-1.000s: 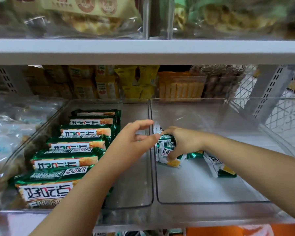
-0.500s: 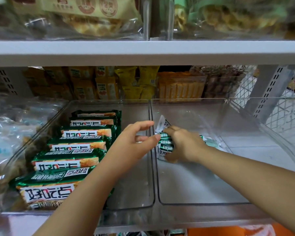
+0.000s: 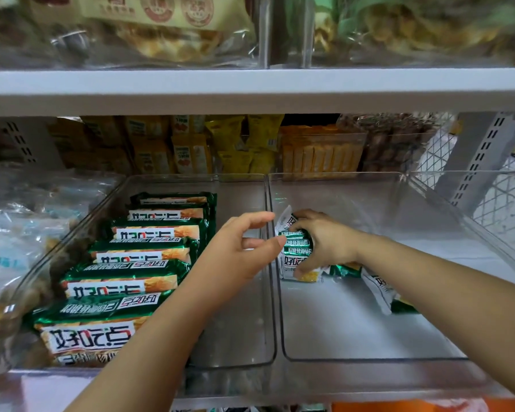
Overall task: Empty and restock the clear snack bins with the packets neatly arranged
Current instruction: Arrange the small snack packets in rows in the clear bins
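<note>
Barely shifted, right hand [image 3: 327, 242] grips packets [image 3: 296, 248] in right bin [image 3: 369, 337] (left bin [image 3: 235, 322] half-filled); left hand [image 3: 238, 251] spread.

packets [image 3: 295, 248] half hidden under right hand [image 3: 330, 242], loose packet [image 3: 379, 288] partly behind forearm [image 3: 434, 281]; upper-shelf bags [image 3: 167, 31] blurred, cut off

Even, bright lighting; top shelf blurred, edges bowed.

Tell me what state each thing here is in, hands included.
Left clear bin: partly filled, right side bare.
Row of green packets: neatly overlapped inside it.
Right clear bin: nearly empty.
Bunch of green packets: gripped, inside the right bin.
Loose packet: lying on that bin's floor.
Right hand: gripping the bunch.
Left hand: open, empty.
</note>
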{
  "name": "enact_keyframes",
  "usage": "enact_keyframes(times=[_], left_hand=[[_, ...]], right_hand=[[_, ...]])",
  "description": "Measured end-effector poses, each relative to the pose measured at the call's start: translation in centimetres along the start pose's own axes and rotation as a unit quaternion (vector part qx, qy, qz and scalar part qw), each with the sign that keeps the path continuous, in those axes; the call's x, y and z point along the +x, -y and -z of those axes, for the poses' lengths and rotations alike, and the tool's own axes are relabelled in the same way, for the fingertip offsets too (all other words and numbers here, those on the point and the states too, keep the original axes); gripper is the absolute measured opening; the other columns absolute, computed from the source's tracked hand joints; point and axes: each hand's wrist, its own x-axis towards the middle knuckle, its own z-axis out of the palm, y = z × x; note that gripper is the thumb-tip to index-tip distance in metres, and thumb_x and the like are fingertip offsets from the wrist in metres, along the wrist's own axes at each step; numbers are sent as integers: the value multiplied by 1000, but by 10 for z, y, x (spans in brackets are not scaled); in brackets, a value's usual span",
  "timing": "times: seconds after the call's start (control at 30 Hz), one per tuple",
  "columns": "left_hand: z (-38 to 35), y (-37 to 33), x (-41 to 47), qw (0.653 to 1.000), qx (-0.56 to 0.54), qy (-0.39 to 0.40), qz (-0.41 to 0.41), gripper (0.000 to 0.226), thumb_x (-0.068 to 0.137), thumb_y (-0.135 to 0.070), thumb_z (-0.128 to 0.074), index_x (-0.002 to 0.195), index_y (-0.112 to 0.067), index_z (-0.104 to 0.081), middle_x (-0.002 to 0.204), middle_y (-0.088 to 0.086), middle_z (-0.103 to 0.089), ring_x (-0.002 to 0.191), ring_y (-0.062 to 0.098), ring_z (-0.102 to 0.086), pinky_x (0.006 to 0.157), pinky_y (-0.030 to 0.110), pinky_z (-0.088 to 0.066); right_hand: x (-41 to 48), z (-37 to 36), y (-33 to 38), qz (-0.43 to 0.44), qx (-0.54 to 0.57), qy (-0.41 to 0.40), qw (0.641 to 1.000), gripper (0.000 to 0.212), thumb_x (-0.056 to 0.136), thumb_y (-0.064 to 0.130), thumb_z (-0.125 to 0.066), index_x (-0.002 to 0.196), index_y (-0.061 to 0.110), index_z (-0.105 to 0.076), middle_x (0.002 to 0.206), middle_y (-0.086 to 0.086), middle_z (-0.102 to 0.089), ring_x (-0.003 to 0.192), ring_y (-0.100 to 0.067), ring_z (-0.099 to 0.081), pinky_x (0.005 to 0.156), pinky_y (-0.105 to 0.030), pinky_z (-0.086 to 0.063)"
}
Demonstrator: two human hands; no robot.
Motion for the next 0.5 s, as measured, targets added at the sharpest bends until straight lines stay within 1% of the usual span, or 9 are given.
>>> enact_keyframes(times=[0.07,0.13,0.17,0.23,0.27,0.33,0.4,0.47,0.5], left_hand=[[0,0,0,1000,1,-3,0,34,86,-32,-65,117,-39,-54,118,1,-57,77,-7,-58,58,4,-44],[0,0,1,1000,1,-5,-2,34,86,-31,-65,118,-38,-54,119,1,-56,73,-13,-57,57,4,-44],[0,-1,1,1000,2,-6,-3,34,86,-31,-65,118,-37,-54,120,1,-56,72,-15,-56,57,4,-44],[-1,-1,1,1000,1,-7,-2,35,86,-30,-65,120,-35,-55,121,2,-56,74,-13,-57,57,4,-44],[-1,-1,1,1000,-1,-7,-1,36,86,-29,-65,120,-35,-55,122,2,-57,77,-9,-59,57,4,-44],[-1,-1,0,1000,0,-6,-2,36,86,-30,-65,121,-35,-55,122,2,-57,84,-3,-59,58,4,-45],[-1,-1,0,1000,-2,-6,-2,36,86,-30,-65,120,-36,-55,122,2,-57,89,0,-60,59,3,-45],[-1,0,0,1000,-3,-6,-2,36,85,-31,-65,119,-37,-55,122,0,-57,91,0,-60,60,3,-45],[0,0,0,1000,-2,-7,-3,36,85,-32,-65,119,-38,-55,122,-1,-57,88,-2,-60,60,3,-44]], right_hand=[[-2,-3,1,25,-25,-20,999,93,60,53,-82,138,21,-44,153,0,-27,135,-23,-29,108,-31,-31],[-5,-6,0,41,-28,-19,999,89,61,50,-83,136,23,-44,153,2,-28,134,-23,-30,106,-29,-31],[-6,-7,-1,42,-18,-12,999,88,60,49,-83,134,25,-44,149,3,-33,133,-23,-33,104,-30,-33],[-7,-3,-2,43,-9,2,999,86,57,49,-85,129,28,-43,129,8,-45,123,-24,-41,95,-31,-39],[-7,-1,0,45,-25,10,999,89,55,50,-85,129,28,-41,122,10,-45,120,-23,-42,93,-33,-40],[-6,3,8,53,-82,19,995,94,56,52,-84,133,29,-35,130,7,-45,123,-20,-35,97,-35,-37],[-5,1,14,67,-121,7,990,99,58,52,-83,137,29,-29,140,4,-41,132,-20,-28,105,-35,-31],[-6,-2,15,60,-118,-4,991,100,59,50,-83,139,30,-27,142,0,-40,135,-22,-27,106,-34,-28],[-7,-3,13,50,-104,-12,993,102,59,50,-84,141,30,-26,142,-1,-40,134,-22,-28,105,-34,-29]])
